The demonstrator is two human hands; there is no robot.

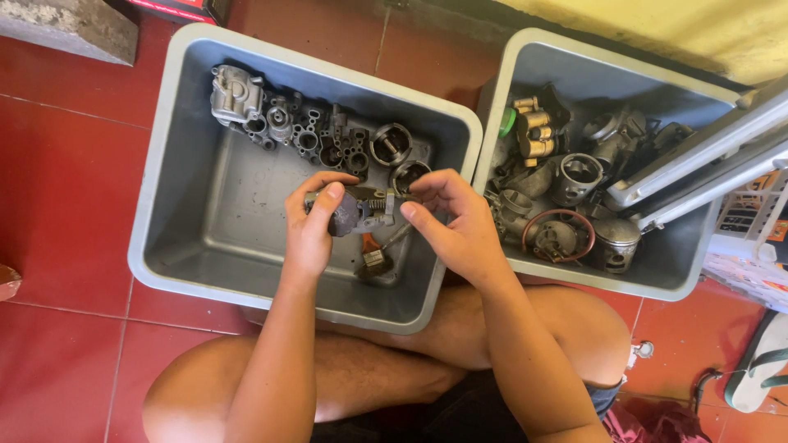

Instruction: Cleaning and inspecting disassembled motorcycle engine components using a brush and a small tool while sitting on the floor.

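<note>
Head view: both hands, left (310, 223) and right (456, 220), clamp a metal part (364, 209) between them above a grey tub (176, 176).

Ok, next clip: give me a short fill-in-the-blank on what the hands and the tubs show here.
1. Both hands, left hand and right hand, hold one small metal part above the ____ grey tub.
2. A row of metal parts lies along that tub's ____ wall.
3. The floor tiles are ____.
4. A brush lies in the tub, directly ____ the held part.

Missing words: left; far; red; below
</note>
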